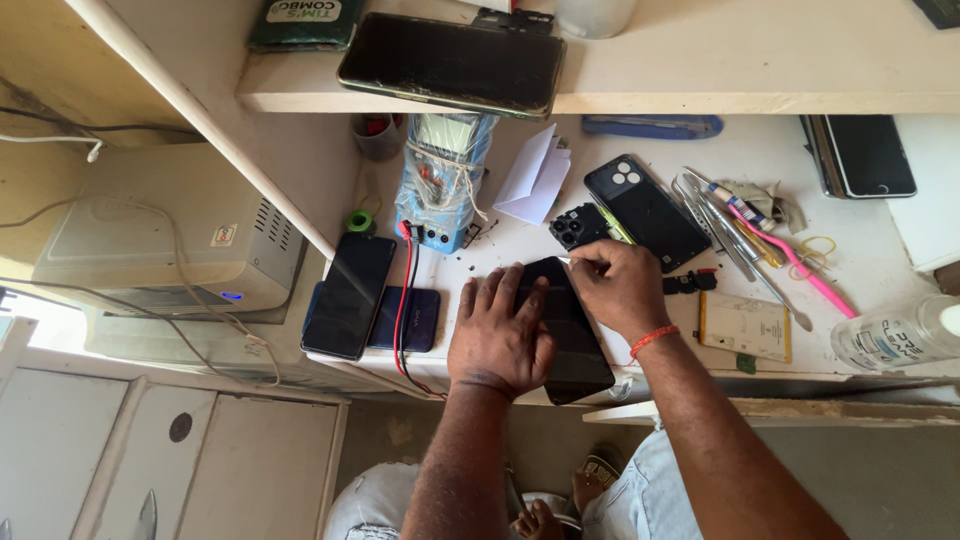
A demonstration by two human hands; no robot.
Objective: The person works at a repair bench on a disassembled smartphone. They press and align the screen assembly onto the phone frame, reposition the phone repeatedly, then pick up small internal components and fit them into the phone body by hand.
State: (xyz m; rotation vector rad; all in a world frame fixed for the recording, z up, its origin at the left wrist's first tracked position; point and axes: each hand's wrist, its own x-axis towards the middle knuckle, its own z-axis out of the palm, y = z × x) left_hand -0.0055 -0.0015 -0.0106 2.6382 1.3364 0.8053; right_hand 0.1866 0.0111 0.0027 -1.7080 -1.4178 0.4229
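Fingers (497,296) flat on phone (570,345), right hand (618,290) pinching

One head cam, looks steeply down at workbench (640,385), close range; probably tilted slightly left.
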